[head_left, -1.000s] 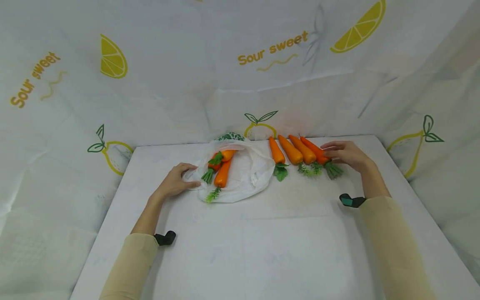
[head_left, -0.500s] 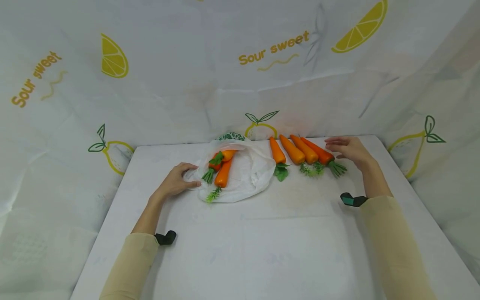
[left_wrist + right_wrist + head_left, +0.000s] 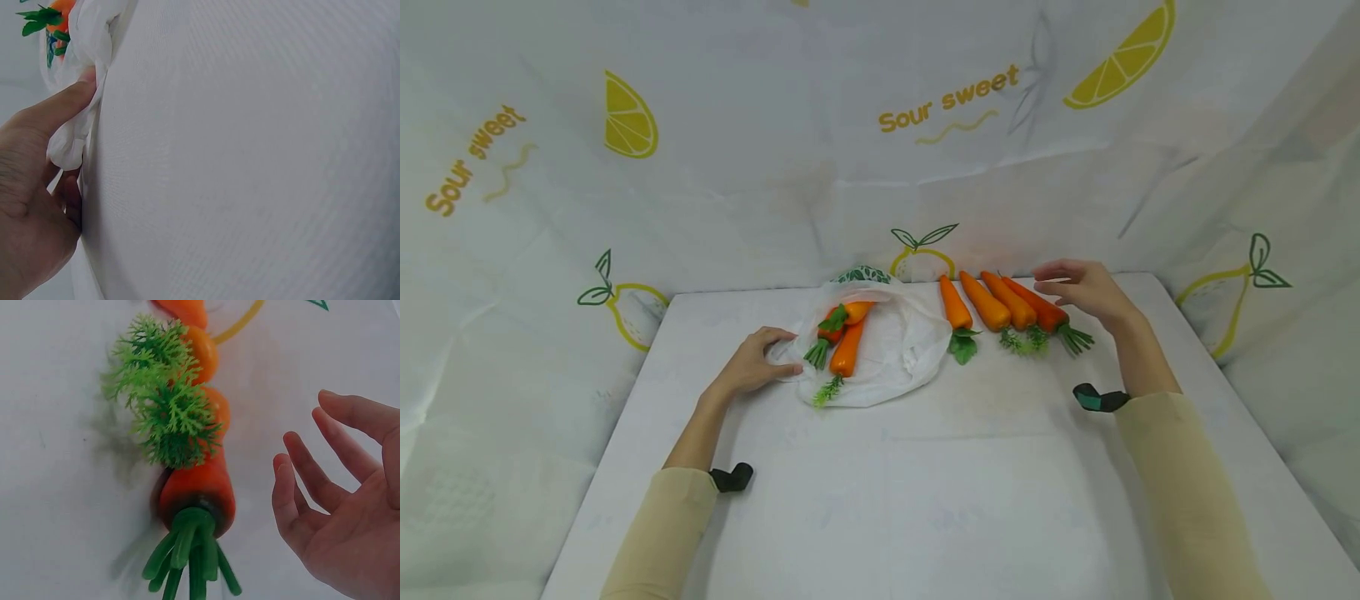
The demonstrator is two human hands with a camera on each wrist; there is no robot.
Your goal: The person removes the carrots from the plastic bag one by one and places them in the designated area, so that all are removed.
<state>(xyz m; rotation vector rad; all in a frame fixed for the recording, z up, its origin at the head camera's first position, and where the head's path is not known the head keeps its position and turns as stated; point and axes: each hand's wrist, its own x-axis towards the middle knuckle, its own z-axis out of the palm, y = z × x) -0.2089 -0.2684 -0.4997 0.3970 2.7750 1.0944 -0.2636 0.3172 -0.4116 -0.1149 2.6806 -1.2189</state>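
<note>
A white plastic bag (image 3: 917, 371) with green leaf print lies open near the back of the table, toy carrots (image 3: 844, 357) with green tops inside its mouth. My left hand (image 3: 748, 360) is at the bag's left edge; in the left wrist view its thumb and fingers pinch the bunched plastic (image 3: 67, 150). Right of the bag, several carrots (image 3: 985, 304) lie in a row, tips toward the wall. My right hand (image 3: 1092, 292) hovers above the rightmost carrot (image 3: 1033, 304), fingers spread and loosely bent, holding nothing. In the right wrist view, that carrot's green stems (image 3: 194, 544) are beside the hand, apart from it.
The white tabletop (image 3: 910, 500) stretches in front of the bag and carrots. Just behind them rises a white lemon-print sheet (image 3: 760, 192), which also encloses both sides. A black strap piece (image 3: 1101, 398) sticks out at the right wrist, another (image 3: 732, 477) at the left.
My right hand has come off the rightmost carrot, which has shifted slightly, lifted, and moved a little left over the row. The left hand stays at the bag's edge.
</note>
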